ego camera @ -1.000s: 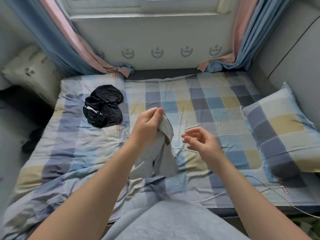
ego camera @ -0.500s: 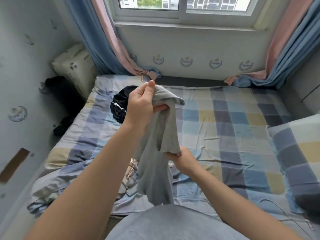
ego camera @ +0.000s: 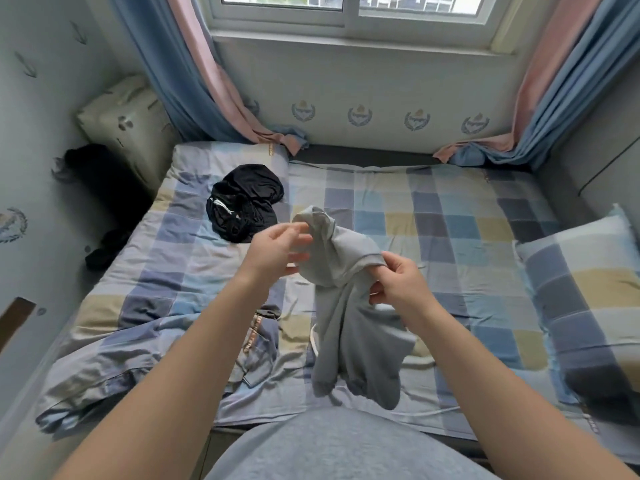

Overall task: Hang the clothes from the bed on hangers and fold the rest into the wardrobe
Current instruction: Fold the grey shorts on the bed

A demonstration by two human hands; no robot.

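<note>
Grey garment [ego camera: 349, 327] up over bed [ego camera: 450, 216], left hand [ego camera: 273, 254] holding top, right hand [ego camera: 401, 285] pinching seam, black garment [ego camera: 246, 202] lying behind.

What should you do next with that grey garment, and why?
Probably draw the left hand and right hand apart to spread the grey garment: it hangs bunched and twisted between them above the bed, too crumpled yet to hang or fold.

L hand [ego camera: 277, 252] dropped lower at grey garment [ego camera: 349, 317] top, R hand [ego camera: 398, 284] up from underneath, now pinching its edge
</note>
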